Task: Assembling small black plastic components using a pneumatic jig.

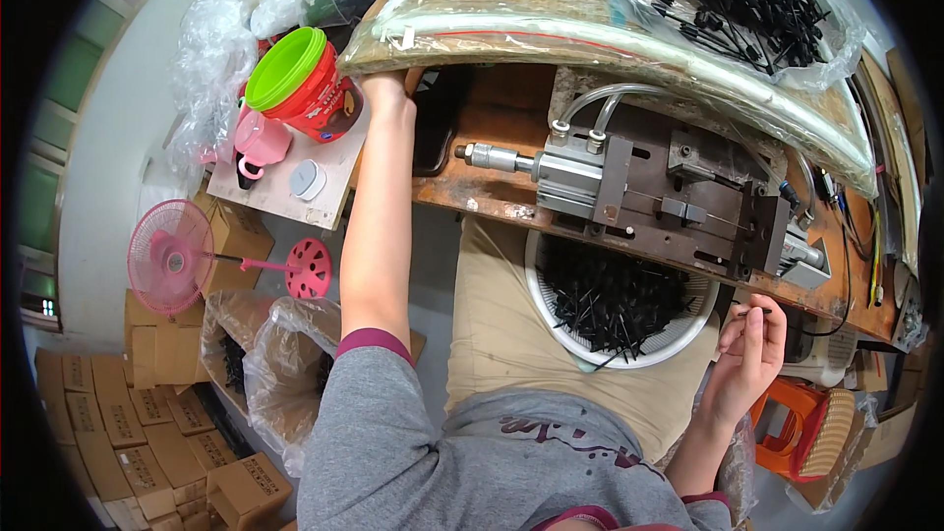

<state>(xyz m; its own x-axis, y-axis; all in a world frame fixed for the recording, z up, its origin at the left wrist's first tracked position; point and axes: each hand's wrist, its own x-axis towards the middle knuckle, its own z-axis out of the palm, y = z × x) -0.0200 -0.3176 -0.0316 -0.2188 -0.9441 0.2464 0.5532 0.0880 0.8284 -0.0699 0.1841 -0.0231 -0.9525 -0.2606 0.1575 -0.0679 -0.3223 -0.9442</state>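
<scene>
The right hand [752, 346] pinches a slim black plastic-looking rod [767, 311], probably light, stiff, best held mid-length; the left hand [384, 88] has hidden fingers, state untellable.

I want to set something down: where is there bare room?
On the wooden bench, a bare patch lies between the dark flat object and the metal machine. The white side table has a smaller one along its front edge, before the small pale case. It is crowded around the pink cup and red tub, and in the basket of black parts.
</scene>
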